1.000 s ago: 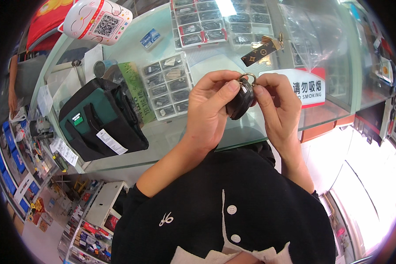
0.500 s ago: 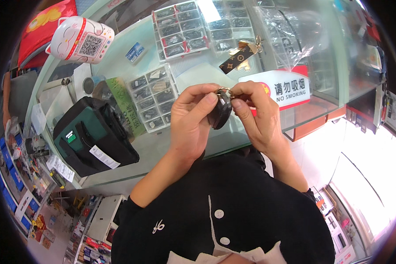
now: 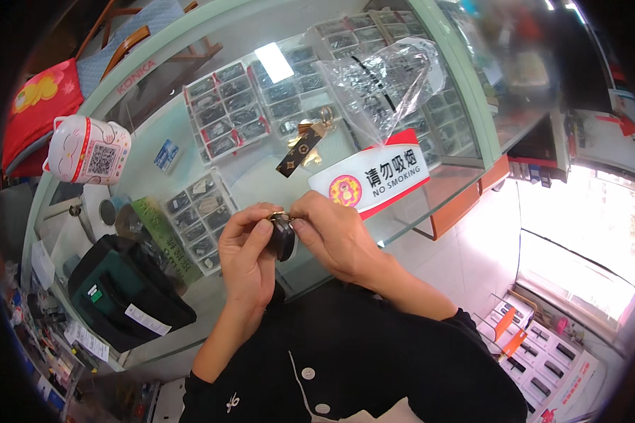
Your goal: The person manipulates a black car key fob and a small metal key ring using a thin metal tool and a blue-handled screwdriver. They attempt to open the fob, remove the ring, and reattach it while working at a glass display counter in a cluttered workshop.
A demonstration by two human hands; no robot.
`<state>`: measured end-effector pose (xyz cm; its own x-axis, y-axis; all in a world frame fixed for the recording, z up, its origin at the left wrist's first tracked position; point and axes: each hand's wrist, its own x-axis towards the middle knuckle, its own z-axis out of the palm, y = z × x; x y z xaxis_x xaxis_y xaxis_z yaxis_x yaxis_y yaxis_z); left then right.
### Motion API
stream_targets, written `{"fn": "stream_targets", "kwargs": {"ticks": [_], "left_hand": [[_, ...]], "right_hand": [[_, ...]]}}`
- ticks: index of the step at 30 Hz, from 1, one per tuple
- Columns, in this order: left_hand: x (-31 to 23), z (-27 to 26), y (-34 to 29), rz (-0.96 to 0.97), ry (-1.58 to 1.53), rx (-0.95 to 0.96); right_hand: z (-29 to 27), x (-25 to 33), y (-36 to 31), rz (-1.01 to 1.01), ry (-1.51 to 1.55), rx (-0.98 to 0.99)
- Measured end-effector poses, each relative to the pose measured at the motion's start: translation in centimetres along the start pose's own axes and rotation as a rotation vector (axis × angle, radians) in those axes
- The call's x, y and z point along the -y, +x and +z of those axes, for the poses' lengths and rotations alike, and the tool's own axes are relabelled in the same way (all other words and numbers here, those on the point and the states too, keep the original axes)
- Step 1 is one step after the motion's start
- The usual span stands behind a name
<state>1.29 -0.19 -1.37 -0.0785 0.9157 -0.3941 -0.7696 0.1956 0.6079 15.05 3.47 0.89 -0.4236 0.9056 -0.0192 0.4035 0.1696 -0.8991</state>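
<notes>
In front of my chest, over the counter's near edge, my left hand (image 3: 243, 255) grips a dark, glossy car key fob (image 3: 283, 243) between thumb and fingers. The fob hangs with its rounded end down. A small metal key ring (image 3: 280, 216) shows at its top. From the other side my right hand (image 3: 342, 240) pinches at the ring with thumb and forefinger, and the two hands nearly meet. My fingers hide part of the ring and of the fob. Beyond them on the glass lies a brown patterned strap keychain (image 3: 300, 152) with a gold clasp.
The glass counter (image 3: 317, 271) holds trays of key fobs (image 3: 229, 106) beneath it. A no-smoking sign (image 3: 374, 178) and a clear plastic bag (image 3: 381, 84) lie beyond my right hand. At left are a black-and-green bag (image 3: 123, 292), a cat-shaped canister (image 3: 88, 151) and a blue card (image 3: 166, 155).
The view has turned, so the counter, sign and hands sit lower and further left. My hands keep hold of the fob and ring; the right hand's knuckles have rolled over more.
</notes>
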Motion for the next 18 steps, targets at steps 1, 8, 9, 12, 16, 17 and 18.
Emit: {"fn": "stream_targets", "kwargs": {"ticks": [1, 8, 9, 12, 16, 17, 18], "left_hand": [[0.0, 0.1, 0.0, 0.004, -0.008, -0.009], [-0.5, -0.3, 0.1, -0.016, -0.039, -0.026], [-0.8, -0.3, 0.1, -0.030, -0.065, -0.029], [-1.9, -0.1, 0.6, 0.032, -0.077, -0.013], [-3.1, -0.3, 1.9, 0.188, 0.020, 0.001], [-3.4, -0.3, 2.0, 0.203, 0.010, 0.010], [-3.6, -0.3, 2.0, 0.211, 0.007, 0.007]], "right_hand": [[-0.1, 0.0, 0.0, 0.019, 0.003, 0.017], [0.0, 0.1, 0.5, 0.037, 0.034, -0.034], [0.1, 0.2, 0.8, 0.023, 0.040, -0.019], [0.6, 0.4, 2.3, -0.098, 0.038, 0.001], [1.0, 1.0, 4.2, -0.130, 0.031, 0.063], [1.2, 1.2, 4.7, -0.152, -0.001, 0.051], [1.3, 1.4, 4.9, -0.192, -0.019, 0.050]]}}
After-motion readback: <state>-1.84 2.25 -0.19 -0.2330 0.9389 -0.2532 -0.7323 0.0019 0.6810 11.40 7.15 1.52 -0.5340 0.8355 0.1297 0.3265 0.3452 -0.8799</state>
